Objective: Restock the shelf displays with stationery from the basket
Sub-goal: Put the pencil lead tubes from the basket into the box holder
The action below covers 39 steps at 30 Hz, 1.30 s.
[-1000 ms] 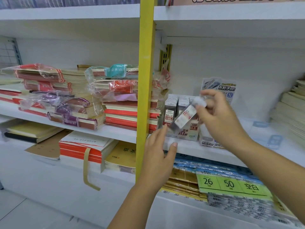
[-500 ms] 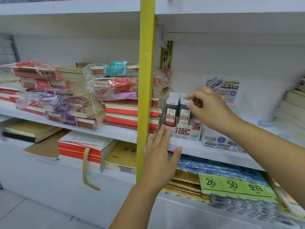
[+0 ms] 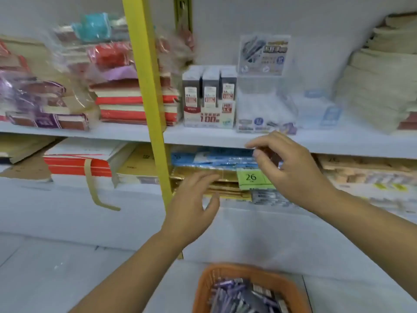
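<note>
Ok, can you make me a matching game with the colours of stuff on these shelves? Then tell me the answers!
Things:
1. basket
2. upright post
3. tag marked 26
4. lead refill boxes

Colours:
A. green
B. orange
C. dark grey with white labels
D. yellow

Pairs: 1-B, 2-D, 3-A, 4-C
</note>
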Each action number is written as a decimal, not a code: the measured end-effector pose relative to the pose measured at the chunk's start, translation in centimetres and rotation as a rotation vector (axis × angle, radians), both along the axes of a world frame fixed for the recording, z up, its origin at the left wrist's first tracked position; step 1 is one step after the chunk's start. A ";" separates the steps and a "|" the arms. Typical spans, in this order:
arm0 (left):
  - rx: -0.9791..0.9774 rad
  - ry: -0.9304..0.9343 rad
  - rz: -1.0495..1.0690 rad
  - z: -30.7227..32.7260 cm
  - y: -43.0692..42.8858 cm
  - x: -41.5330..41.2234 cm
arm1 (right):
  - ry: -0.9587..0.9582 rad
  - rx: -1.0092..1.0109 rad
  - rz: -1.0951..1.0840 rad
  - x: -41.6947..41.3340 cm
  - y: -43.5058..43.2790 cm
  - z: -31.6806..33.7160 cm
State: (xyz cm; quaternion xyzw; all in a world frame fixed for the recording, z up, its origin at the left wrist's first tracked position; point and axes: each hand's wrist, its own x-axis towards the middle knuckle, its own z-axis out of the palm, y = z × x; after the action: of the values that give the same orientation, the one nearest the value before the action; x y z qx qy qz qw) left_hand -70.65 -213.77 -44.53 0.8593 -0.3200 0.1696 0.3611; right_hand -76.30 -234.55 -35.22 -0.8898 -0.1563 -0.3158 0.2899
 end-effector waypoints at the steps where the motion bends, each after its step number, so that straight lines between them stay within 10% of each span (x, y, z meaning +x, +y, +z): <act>1: 0.111 0.100 -0.069 -2.4 0.2 -0.7 | 0.129 0.017 -0.004 -1.1 -0.9 -2.5; 7: 0.569 0.616 -0.219 -18.1 0.0 -4.9 | 1.002 0.060 -0.169 -7.0 -7.3 -21.9; 14: 0.632 0.955 -0.203 -29.8 -2.5 -9.3 | 1.374 0.356 -0.324 -12.1 -7.7 -37.9; 39: 0.582 0.941 -0.165 -36.5 -7.4 -14.0 | 1.065 0.487 -0.639 -10.8 -5.2 -44.7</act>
State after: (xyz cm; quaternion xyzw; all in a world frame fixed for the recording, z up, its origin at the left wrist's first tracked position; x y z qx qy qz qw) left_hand -84.67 -221.21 -81.00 0.8787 -0.2243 -0.3563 0.2248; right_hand -87.08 -239.71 -79.93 -0.8359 0.3555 0.0701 0.4123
